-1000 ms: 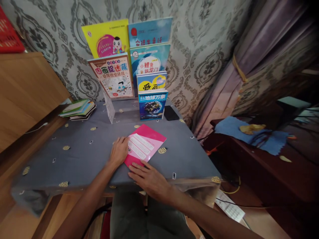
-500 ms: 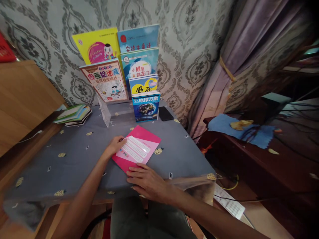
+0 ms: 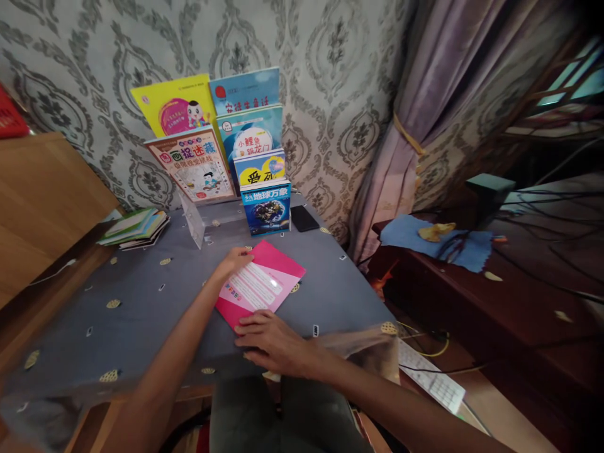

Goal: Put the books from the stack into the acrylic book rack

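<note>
A pink book (image 3: 278, 259) with a pale text panel lies at an angle on the table. The fingers of my left hand (image 3: 236, 259) are bent together on its far left edge, gripping it there; the fingertips are small and partly hidden. My right hand (image 3: 274, 343) rests over the near corner, fingers stretched out and lying flat on the cover. Behind the book, a clear stand (image 3: 192, 220) holds several upright picture books, among them a brown-framed one (image 3: 193, 167) and a blue one with a globe (image 3: 267, 211).
Left of the stand is a pile of thin books (image 3: 134, 228). A black phone (image 3: 304, 218) lies to its right. The patterned cloth (image 3: 141, 302) covers the table. Right of the table stands a dark red cabinet with a blue cloth (image 3: 396, 233); a white keyboard (image 3: 431, 377) is lower down.
My left hand has slid along the book's left edge toward its far corner. My right hand stays on the near corner. The view has shifted slightly.
</note>
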Available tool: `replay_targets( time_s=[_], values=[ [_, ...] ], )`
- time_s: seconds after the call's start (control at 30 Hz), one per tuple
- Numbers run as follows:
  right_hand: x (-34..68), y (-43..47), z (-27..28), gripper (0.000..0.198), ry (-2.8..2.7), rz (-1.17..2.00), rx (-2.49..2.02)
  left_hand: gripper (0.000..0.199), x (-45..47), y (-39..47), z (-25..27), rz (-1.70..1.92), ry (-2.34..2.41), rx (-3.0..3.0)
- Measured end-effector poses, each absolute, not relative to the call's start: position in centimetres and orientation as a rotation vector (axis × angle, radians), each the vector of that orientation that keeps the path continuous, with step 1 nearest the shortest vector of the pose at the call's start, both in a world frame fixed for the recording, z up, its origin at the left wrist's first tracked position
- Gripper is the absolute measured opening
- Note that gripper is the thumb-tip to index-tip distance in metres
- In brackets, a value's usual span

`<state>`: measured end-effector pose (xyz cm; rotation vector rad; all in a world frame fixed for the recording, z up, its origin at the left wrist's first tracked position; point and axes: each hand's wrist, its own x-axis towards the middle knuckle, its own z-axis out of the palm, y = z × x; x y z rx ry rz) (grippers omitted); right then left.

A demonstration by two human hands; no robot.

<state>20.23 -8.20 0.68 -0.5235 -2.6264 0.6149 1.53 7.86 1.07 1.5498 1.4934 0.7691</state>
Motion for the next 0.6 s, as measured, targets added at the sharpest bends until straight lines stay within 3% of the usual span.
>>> replay_targets(
  time_s=[0.3,0.6],
  values=[
    [19.6,-7.0,1.0,0.024,-2.598,0.745,-0.527,0.027,2.6,7.2,3.6,0.882,1.334,1.571],
    [18.2,-4.8,0.9,0.028,-2.57,0.638,-0.644,0.034,2.5,4.6,9.8,0.98,1.081,1.834]
  ],
)
